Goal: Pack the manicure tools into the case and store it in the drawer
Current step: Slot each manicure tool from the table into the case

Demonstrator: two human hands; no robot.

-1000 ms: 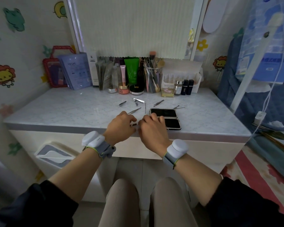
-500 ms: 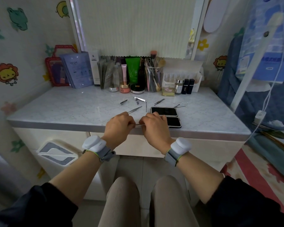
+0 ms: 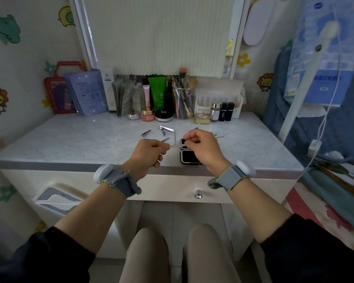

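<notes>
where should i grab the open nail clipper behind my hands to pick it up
Take the open nail clipper across its flat body near the hinged end, pinching the two long edges from above. It lies flat on the desk with its lever splayed out in a V, so a grip on the lever would likely let it swing.
</notes>
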